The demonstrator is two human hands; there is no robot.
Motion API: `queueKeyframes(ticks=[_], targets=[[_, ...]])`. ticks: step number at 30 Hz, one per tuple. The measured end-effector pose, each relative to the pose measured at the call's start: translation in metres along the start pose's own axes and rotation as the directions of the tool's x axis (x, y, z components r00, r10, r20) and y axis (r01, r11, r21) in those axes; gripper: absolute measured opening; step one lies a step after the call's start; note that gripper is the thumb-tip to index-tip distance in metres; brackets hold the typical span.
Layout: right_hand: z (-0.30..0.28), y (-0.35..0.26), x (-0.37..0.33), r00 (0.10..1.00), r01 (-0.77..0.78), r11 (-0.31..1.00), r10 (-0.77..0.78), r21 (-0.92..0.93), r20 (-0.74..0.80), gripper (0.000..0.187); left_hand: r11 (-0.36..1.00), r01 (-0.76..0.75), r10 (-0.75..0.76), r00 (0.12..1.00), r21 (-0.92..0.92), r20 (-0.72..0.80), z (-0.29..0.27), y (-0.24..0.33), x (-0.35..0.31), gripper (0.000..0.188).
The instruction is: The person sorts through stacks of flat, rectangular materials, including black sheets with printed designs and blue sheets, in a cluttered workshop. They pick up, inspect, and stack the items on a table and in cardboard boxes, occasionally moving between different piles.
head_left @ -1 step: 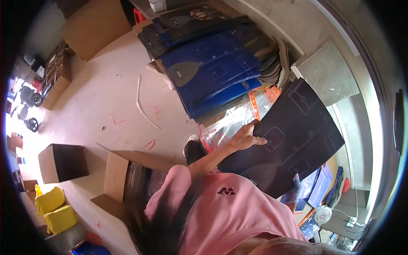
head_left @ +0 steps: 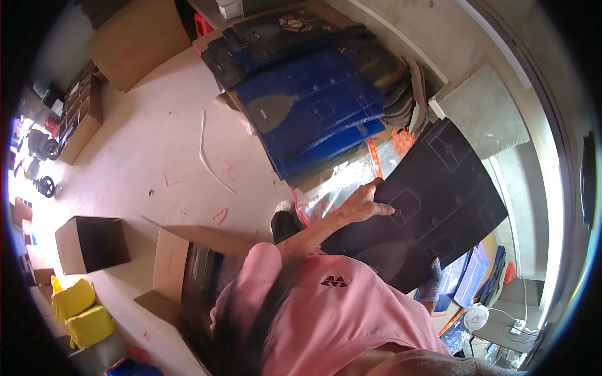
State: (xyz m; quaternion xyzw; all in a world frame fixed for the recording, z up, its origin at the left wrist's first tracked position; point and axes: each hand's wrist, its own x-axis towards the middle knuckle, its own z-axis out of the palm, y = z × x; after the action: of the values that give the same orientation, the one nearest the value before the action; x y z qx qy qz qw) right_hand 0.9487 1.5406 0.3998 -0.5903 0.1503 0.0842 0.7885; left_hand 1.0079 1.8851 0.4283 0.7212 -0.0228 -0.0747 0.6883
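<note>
A large, flat, dark sheet [head_left: 426,194] with thin pocket-like outlines is held tilted in front of me, and a second edge shows along its top, so there may be more than one layer. My left hand [head_left: 364,205] grips its left edge, thumb lying on the face and fingers underneath. At the lower right edge my right hand [head_left: 431,285] has its thumb on the face; a greyish-blue covering wraps it and the other fingers are behind the sheet. Past my left hand lies clear plastic wrapping [head_left: 338,182] with orange-red strips.
Blue sheets [head_left: 313,94] and darker ones [head_left: 276,31] are piled ahead, near the wall. An open cardboard box [head_left: 172,263] stands by my left side, another box [head_left: 94,244] farther left. Yellow wrapped bundles [head_left: 81,307] sit lower left. A small white fan [head_left: 476,318] is at lower right.
</note>
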Motion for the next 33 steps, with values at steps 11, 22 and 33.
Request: queueKeyframes(ticks=[11,22,33], targets=[[0.114,0.020,0.049,0.998,0.057,0.991,-0.055,-0.121,0.015,0.058,0.990,-0.091,0.076,0.987,-0.109,-0.139,-0.118,-0.040,0.021,0.062],[0.210,0.046,0.076,0.935,-0.205,0.975,0.221,-0.086,0.276,0.041,0.999,0.042,-0.043,0.956,-0.010,-0.290,-0.199,-0.020,-0.030,0.059],[0.352,0.068,0.094,0.932,0.066,0.971,0.022,-0.228,0.363,0.043,0.990,-0.117,0.073,0.906,-0.081,-0.416,-0.324,-0.029,-0.055,0.053]])
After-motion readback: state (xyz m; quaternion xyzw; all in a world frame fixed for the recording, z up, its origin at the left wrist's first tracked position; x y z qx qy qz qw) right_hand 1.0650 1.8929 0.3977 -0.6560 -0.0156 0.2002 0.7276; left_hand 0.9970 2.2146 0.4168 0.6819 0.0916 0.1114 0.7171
